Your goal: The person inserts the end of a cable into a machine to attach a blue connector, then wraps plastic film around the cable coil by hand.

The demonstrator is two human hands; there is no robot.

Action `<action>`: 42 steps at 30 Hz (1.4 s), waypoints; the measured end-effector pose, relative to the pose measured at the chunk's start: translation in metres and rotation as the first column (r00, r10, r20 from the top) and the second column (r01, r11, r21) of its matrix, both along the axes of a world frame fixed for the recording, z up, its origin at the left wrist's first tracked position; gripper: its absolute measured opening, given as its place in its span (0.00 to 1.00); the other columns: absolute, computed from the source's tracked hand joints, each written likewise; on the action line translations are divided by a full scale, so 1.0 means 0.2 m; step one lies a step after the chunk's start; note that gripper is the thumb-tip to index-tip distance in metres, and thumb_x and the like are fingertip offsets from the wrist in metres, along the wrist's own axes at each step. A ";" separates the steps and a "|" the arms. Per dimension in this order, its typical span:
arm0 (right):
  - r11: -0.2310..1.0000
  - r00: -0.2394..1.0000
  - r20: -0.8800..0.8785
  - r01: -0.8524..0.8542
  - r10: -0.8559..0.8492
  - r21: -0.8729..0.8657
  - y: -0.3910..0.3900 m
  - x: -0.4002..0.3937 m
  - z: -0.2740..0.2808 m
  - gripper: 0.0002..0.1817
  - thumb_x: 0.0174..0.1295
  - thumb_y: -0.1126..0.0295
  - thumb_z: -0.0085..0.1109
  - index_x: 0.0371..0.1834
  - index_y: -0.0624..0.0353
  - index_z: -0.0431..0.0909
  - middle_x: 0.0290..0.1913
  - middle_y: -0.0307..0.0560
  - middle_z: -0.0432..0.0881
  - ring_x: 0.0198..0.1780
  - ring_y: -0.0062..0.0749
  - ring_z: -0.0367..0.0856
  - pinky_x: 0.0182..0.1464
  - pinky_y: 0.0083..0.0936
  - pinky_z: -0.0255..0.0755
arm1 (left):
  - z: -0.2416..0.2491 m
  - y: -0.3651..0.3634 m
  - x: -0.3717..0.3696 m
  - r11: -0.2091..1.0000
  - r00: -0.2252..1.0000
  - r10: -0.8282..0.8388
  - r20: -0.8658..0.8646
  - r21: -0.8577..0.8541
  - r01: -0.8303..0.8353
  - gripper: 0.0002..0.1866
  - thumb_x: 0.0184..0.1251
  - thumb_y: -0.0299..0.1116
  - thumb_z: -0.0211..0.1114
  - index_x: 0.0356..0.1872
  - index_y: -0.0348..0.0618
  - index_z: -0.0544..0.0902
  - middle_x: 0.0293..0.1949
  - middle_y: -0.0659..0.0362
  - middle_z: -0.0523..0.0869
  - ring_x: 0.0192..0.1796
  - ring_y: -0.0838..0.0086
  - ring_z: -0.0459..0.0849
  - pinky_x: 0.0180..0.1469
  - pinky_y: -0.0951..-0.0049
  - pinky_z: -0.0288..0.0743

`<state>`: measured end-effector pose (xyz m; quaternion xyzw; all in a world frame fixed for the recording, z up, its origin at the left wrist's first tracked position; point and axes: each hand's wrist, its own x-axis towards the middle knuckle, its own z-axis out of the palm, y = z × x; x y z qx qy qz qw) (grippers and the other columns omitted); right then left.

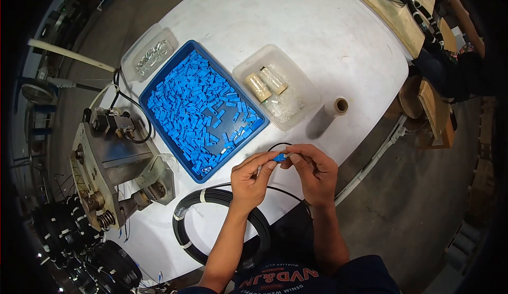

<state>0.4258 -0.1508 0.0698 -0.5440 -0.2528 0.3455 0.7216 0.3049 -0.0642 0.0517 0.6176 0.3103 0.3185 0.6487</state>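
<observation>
Between my two hands is a small blue fibre-optic connector [280, 157] with a pale bit at its right end. My left hand [250, 183] pinches its left side between thumb and fingers. The fingertips of my right hand [317, 176] close on the right end; what exactly lies under them is partly hidden. A thin black cable [288, 192] runs behind and below my hands. Beneath my left forearm lies a coil of black cable [181, 225] bound with white ties. Many similar blue pieces fill a blue tray [197, 178] to the left.
A clear tub [304, 120] holds two wrapped rolls and small clear pieces. Beside it stands a cardboard tube [340, 106]. Another clear box [127, 61] sits behind the tray. A metal machine [119, 164] and more black coils [69, 225] are at left. A person [455, 72] is at far right.
</observation>
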 end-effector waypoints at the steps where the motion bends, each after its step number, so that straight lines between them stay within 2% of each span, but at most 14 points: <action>1: 1.000 1.000 0.000 0.001 -0.001 0.000 0.00 0.00 0.00 0.09 0.69 0.82 0.55 0.50 0.72 0.80 0.46 0.52 0.84 0.42 0.27 0.86 0.46 0.20 0.81 | 0.00 0.00 0.00 1.000 1.000 -0.007 -0.010 0.010 0.008 0.10 0.69 0.24 0.66 0.49 0.32 0.86 0.42 0.54 0.88 0.42 0.77 0.85 0.43 0.81 0.76; 6: 0.999 0.997 0.070 0.018 -0.016 -0.033 0.01 0.01 0.01 0.09 0.68 0.84 0.56 0.49 0.72 0.81 0.44 0.51 0.84 0.42 0.27 0.86 0.46 0.20 0.81 | 0.00 0.01 0.00 0.997 0.999 -0.009 -0.042 0.072 0.012 0.10 0.68 0.24 0.67 0.48 0.32 0.87 0.42 0.54 0.89 0.41 0.77 0.85 0.43 0.81 0.76; 8: 0.999 0.995 0.098 0.015 -0.012 -0.036 0.01 0.01 0.01 0.09 0.67 0.84 0.57 0.48 0.71 0.81 0.44 0.51 0.84 0.42 0.28 0.87 0.46 0.20 0.81 | 0.02 0.02 0.00 0.997 0.996 -0.025 -0.084 0.068 0.031 0.10 0.67 0.21 0.67 0.47 0.34 0.88 0.40 0.51 0.90 0.41 0.72 0.87 0.46 0.77 0.78; 13: 0.999 0.985 0.171 0.027 -0.021 -0.032 0.02 0.01 0.01 0.10 0.65 0.86 0.59 0.47 0.68 0.83 0.44 0.52 0.85 0.41 0.28 0.87 0.44 0.20 0.81 | 0.02 0.04 0.00 0.989 0.996 -0.025 -0.085 0.142 0.037 0.11 0.67 0.22 0.67 0.48 0.35 0.88 0.38 0.51 0.91 0.39 0.73 0.88 0.44 0.78 0.78; 15: 0.998 0.961 0.273 0.058 -0.045 -0.039 0.03 0.01 -0.02 0.10 0.64 0.86 0.59 0.47 0.68 0.83 0.43 0.52 0.85 0.41 0.29 0.87 0.44 0.20 0.81 | 0.02 0.04 0.00 0.989 0.995 -0.018 -0.097 0.143 0.032 0.11 0.67 0.22 0.67 0.49 0.35 0.88 0.38 0.52 0.91 0.39 0.73 0.88 0.43 0.78 0.78; 19: 0.997 0.962 0.269 0.064 -0.048 -0.049 0.03 0.01 -0.02 0.09 0.65 0.86 0.59 0.46 0.69 0.83 0.44 0.51 0.85 0.41 0.28 0.87 0.43 0.21 0.82 | 0.02 0.04 0.01 0.993 0.994 -0.014 -0.113 0.112 0.027 0.11 0.67 0.23 0.67 0.49 0.36 0.88 0.37 0.53 0.91 0.37 0.75 0.87 0.42 0.79 0.77; 21: 0.999 0.996 0.088 0.032 -0.030 -0.017 0.02 0.00 -0.02 0.12 0.65 0.85 0.60 0.51 0.68 0.82 0.45 0.48 0.84 0.42 0.26 0.86 0.48 0.22 0.80 | 0.02 0.04 0.01 0.994 0.993 -0.015 -0.120 0.102 0.027 0.11 0.67 0.23 0.67 0.49 0.37 0.88 0.37 0.54 0.91 0.35 0.77 0.86 0.41 0.80 0.77; 22: 0.999 0.996 0.089 0.031 -0.030 -0.016 0.03 -0.01 -0.03 0.12 0.65 0.85 0.60 0.51 0.68 0.82 0.45 0.48 0.84 0.42 0.26 0.86 0.48 0.22 0.80 | 0.02 0.03 0.01 0.999 0.992 -0.016 -0.126 0.043 0.021 0.11 0.68 0.24 0.67 0.49 0.37 0.88 0.36 0.55 0.91 0.33 0.78 0.84 0.39 0.81 0.76; 24: 0.997 0.994 -0.092 0.069 -0.067 0.018 0.04 -0.04 -0.05 0.18 0.64 0.82 0.63 0.57 0.67 0.79 0.45 0.45 0.83 0.41 0.21 0.82 0.47 0.19 0.75 | 0.01 0.03 0.01 1.000 0.991 -0.016 -0.130 -0.015 0.015 0.10 0.69 0.25 0.66 0.49 0.37 0.88 0.36 0.56 0.90 0.31 0.80 0.82 0.37 0.81 0.75; 27: 0.997 0.997 0.036 0.069 -0.067 -0.043 0.03 -0.05 -0.10 0.23 0.63 0.79 0.66 0.62 0.63 0.77 0.43 0.42 0.83 0.39 0.17 0.77 0.42 0.17 0.69 | -0.01 0.00 0.01 0.995 0.997 -0.010 -0.077 -0.097 0.002 0.12 0.72 0.28 0.65 0.51 0.35 0.86 0.35 0.57 0.90 0.29 0.82 0.79 0.34 0.82 0.74; 30: 0.992 0.995 0.041 0.095 -0.092 -0.078 0.04 -0.05 -0.10 0.21 0.62 0.77 0.68 0.59 0.62 0.79 0.41 0.40 0.84 0.36 0.15 0.74 0.37 0.16 0.65 | -0.01 -0.01 0.00 0.982 1.000 0.003 -0.031 -0.186 -0.008 0.13 0.74 0.30 0.63 0.53 0.32 0.84 0.34 0.56 0.90 0.29 0.81 0.80 0.34 0.81 0.74; 32: 0.993 0.996 0.064 0.065 -0.059 -0.100 0.04 -0.04 -0.11 0.20 0.61 0.76 0.68 0.58 0.62 0.80 0.39 0.39 0.84 0.35 0.15 0.74 0.37 0.16 0.65 | -0.01 -0.01 -0.01 0.981 0.999 -0.031 -0.037 -0.193 0.023 0.14 0.75 0.31 0.62 0.51 0.29 0.81 0.36 0.55 0.88 0.29 0.78 0.81 0.33 0.79 0.75; 37: 0.990 0.998 0.042 0.050 -0.045 -0.128 0.05 -0.04 -0.11 0.16 0.61 0.76 0.68 0.52 0.61 0.83 0.35 0.38 0.83 0.33 0.16 0.73 0.36 0.18 0.66 | 0.01 -0.02 -0.01 0.971 1.000 -0.012 0.006 -0.239 0.013 0.12 0.76 0.32 0.62 0.47 0.30 0.82 0.33 0.54 0.89 0.28 0.81 0.80 0.32 0.81 0.74; 42: 0.989 0.986 0.166 0.059 -0.036 -0.135 0.05 -0.03 -0.10 0.14 0.59 0.77 0.68 0.49 0.61 0.84 0.33 0.39 0.82 0.31 0.19 0.73 0.35 0.19 0.66 | 0.01 -0.01 -0.02 0.971 0.999 -0.037 -0.032 -0.237 0.028 0.12 0.75 0.32 0.62 0.46 0.31 0.83 0.32 0.55 0.89 0.26 0.83 0.78 0.30 0.82 0.72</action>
